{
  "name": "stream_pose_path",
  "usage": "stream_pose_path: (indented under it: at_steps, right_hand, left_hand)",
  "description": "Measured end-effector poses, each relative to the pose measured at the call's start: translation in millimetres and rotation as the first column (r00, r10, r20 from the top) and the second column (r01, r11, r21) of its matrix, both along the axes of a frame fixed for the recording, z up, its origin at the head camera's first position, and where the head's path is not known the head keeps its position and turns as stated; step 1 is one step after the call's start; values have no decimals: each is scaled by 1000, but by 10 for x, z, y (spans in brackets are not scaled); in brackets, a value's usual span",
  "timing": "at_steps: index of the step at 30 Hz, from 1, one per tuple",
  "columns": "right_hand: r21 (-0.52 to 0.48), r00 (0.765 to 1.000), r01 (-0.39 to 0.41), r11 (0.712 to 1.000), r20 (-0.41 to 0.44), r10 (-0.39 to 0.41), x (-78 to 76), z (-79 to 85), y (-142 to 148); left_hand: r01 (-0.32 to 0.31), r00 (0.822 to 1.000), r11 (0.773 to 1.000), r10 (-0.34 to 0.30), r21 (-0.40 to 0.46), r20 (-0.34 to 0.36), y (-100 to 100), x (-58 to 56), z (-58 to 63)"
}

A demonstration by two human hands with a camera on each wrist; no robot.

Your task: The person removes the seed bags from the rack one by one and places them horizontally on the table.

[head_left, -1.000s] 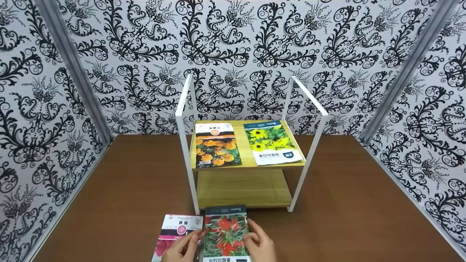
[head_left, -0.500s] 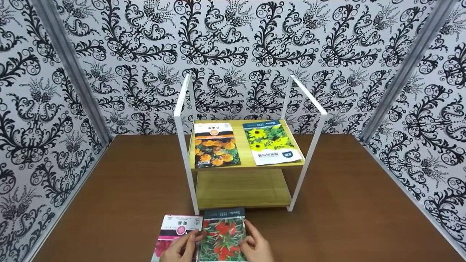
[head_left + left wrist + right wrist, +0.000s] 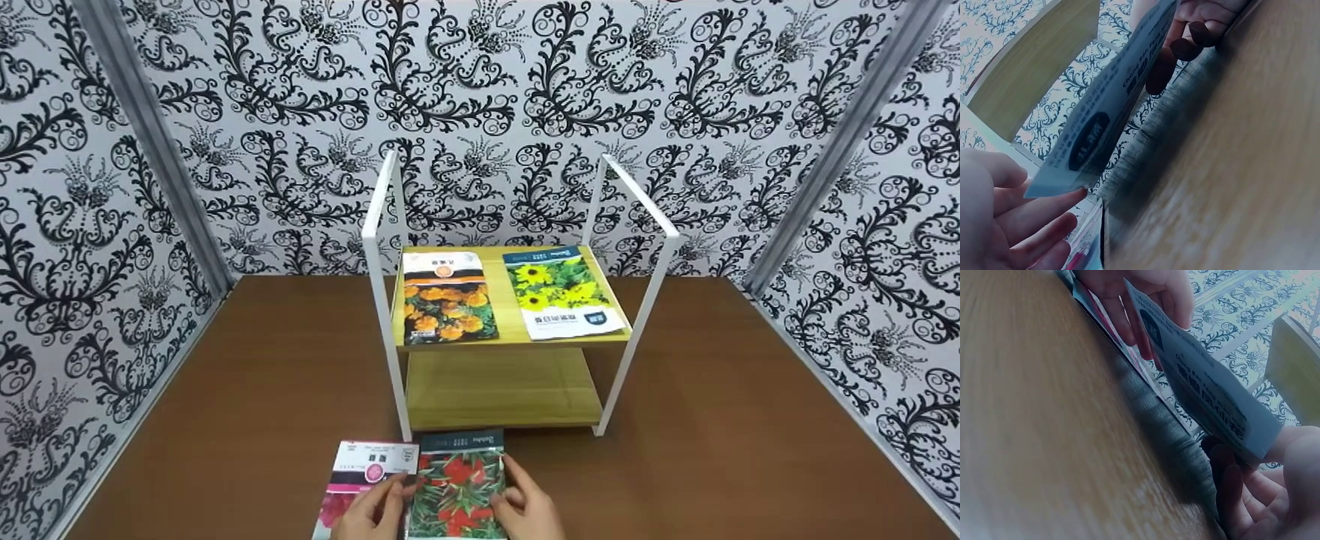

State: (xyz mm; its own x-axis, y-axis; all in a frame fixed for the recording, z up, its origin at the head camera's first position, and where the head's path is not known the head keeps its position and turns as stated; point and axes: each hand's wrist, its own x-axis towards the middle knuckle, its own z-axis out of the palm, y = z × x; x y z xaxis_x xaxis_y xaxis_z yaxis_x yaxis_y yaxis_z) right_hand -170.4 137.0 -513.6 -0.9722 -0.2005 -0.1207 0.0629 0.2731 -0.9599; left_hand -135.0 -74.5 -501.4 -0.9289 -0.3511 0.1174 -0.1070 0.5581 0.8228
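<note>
Near the front of the table, a seed packet with red flowers (image 3: 459, 487) is held tilted up. My right hand (image 3: 529, 502) pinches its right edge between thumb and fingers. My left hand (image 3: 375, 510) is at the opposite edge, fingers loosely extended and fingertips right at the packet; in the left wrist view the packet's corner lies between the thumb and index finger of the left hand (image 3: 1010, 219). A pink-flower seed packet (image 3: 352, 480) lies on the table, partly covered by the left hand. The lower end of the red-flower packet shows in the right wrist view.
A two-tier shelf (image 3: 495, 386) with white side frames stands behind the hands. On its upper board (image 3: 501, 300) lie an orange-flower packet (image 3: 448, 300) at left and a yellow-flower packet (image 3: 562, 292) at right. Patterned walls (image 3: 480, 112) enclose the brown table (image 3: 277, 375).
The red-flower packet has shifted slightly left and toward the person with the right hand, mostly during the first half second. The left hand has stayed nearly in place.
</note>
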Motion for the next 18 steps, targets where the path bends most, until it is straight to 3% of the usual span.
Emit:
stream_pose_path:
  at_steps: [12,18]
  right_hand:
    - [5,999,-6,1000,-50,7,12,-1,-9]
    - [14,998,-7,1000,-61,8,29,13,-19]
  left_hand:
    - [60,997,998,-60,-14,57,-42,-15,-4]
    - [65,997,996,-63,-59,42,-47,-15,-12]
